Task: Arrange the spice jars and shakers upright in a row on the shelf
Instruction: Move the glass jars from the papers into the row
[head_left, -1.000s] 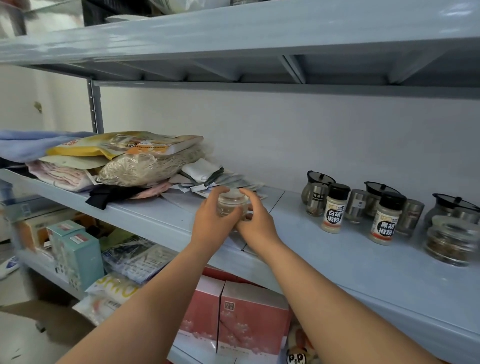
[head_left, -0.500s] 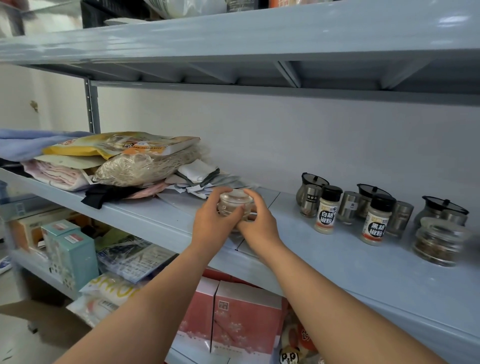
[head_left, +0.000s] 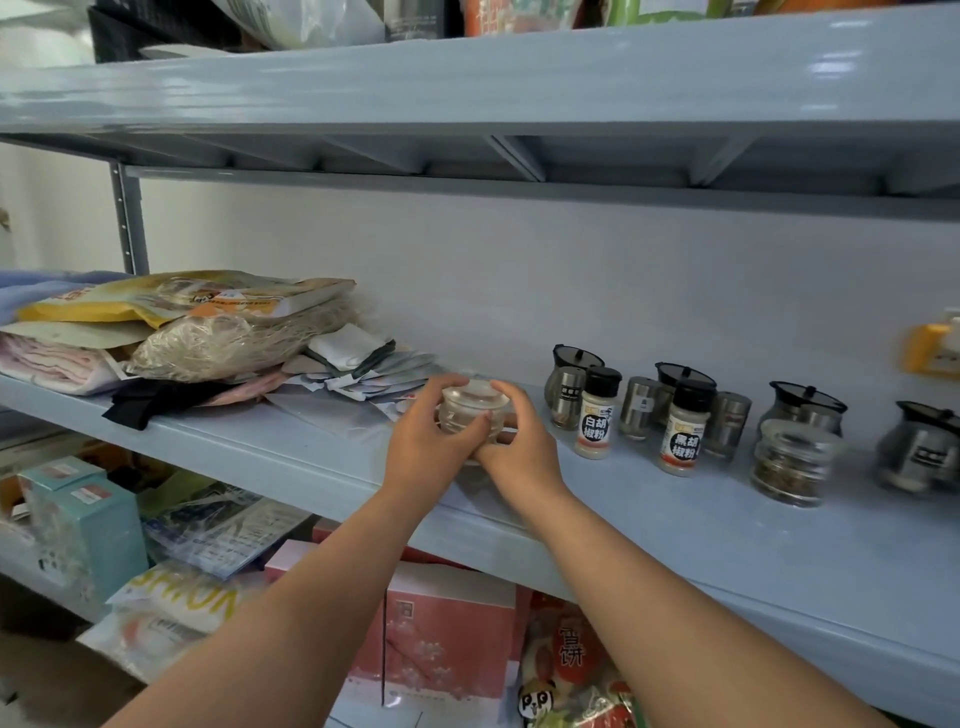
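A small clear glass jar (head_left: 470, 410) with a glass lid is held upright over the grey-blue shelf (head_left: 675, 525). My left hand (head_left: 426, 447) grips it from the left and my right hand (head_left: 519, 447) grips it from the right. To its right stand two white pepper shakers with black caps (head_left: 597, 415) (head_left: 684, 431), several steel shakers (head_left: 640, 408), black-lidded glass pots (head_left: 574, 361) and a clear jar of spice (head_left: 792, 460), all upright in loose rows.
A pile of food bags and packets (head_left: 208, 332) lies on the shelf's left half, reaching close to my hands. Another shelf (head_left: 519, 88) runs overhead. Boxes (head_left: 447, 639) and packets fill the shelf below. A yellow item (head_left: 930, 348) sits at the far right.
Both hands have kept hold of the jar and carried it slightly to the right, closer to the shakers. The camera view has shifted a little rightward and upward.
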